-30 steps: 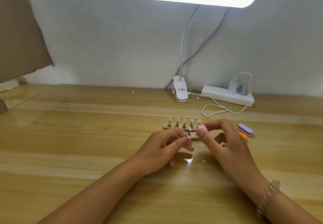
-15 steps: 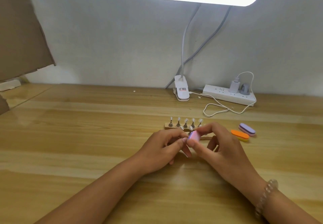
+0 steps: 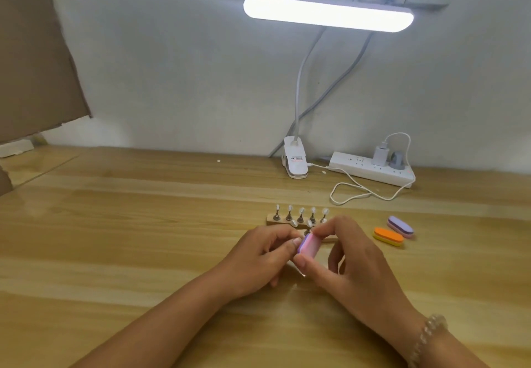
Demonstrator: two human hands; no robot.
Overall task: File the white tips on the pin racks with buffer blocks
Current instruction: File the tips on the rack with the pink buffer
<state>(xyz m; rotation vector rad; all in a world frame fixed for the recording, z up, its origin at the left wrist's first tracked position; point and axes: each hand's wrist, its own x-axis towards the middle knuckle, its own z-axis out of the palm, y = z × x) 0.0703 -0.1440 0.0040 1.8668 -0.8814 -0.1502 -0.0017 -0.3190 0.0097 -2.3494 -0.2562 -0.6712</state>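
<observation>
My right hand [image 3: 353, 258] pinches a pink and purple buffer block [image 3: 309, 245] between thumb and fingers, tilted up on edge. My left hand [image 3: 258, 255] sits right against the block with fingers curled, pinching a small pin that the block mostly hides. Just behind the hands lies a wooden pin rack [image 3: 270, 219] carrying several metal pins with white tips [image 3: 301, 210]. A second rack [image 3: 327, 238] lies closer to me, mostly covered by my hands, with two of its tips showing above my fingers.
An orange buffer block [image 3: 388, 236] and a purple one [image 3: 400, 225] lie to the right of the racks. A lamp clip [image 3: 296, 160], a power strip [image 3: 370, 168] and a looped white cable [image 3: 344, 192] sit near the wall. Cardboard [image 3: 34, 66] stands far left.
My right hand brought the buffer block down and left, close against my left hand, and turned it. The orange block on the table came into view.
</observation>
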